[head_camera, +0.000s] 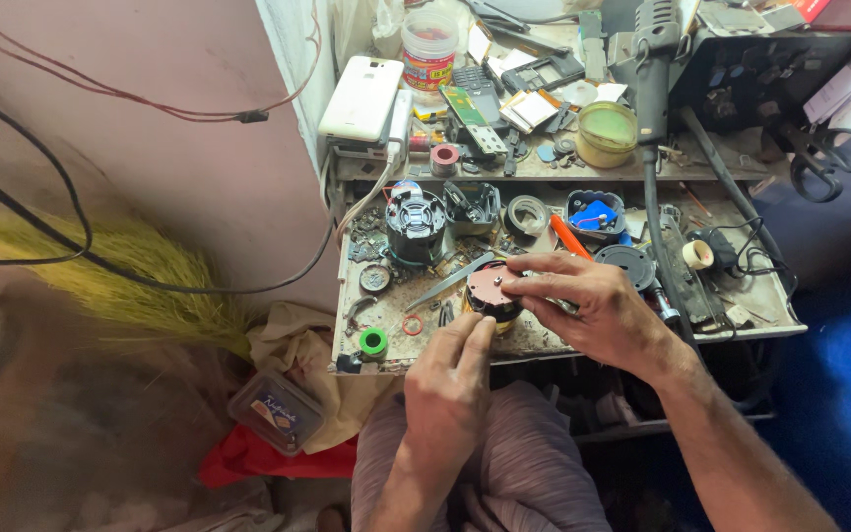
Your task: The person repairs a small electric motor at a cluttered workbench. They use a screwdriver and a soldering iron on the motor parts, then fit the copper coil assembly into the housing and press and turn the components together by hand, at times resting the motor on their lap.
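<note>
A small round component (490, 288) with a reddish circuit board on top and a dark body sits near the front edge of the workbench (563, 341). My left hand (450, 379) comes up from below and pinches its near side with thumb and forefinger. My right hand (593, 305) reaches in from the right, fingertips on the board's far edge, gripping a thin metal tool whose tip shows by the palm. Metal tweezers (450, 282) lie just left of the component.
The bench is crowded: a black cylindrical motor part (416, 225), green tape roll (373, 342), orange-handled tool (570, 237), white phone (361, 99), yellow tin (606, 133), scissors (824, 158), black cables. A straw broom (120, 281) and a plastic box (276, 411) lie on the floor at left.
</note>
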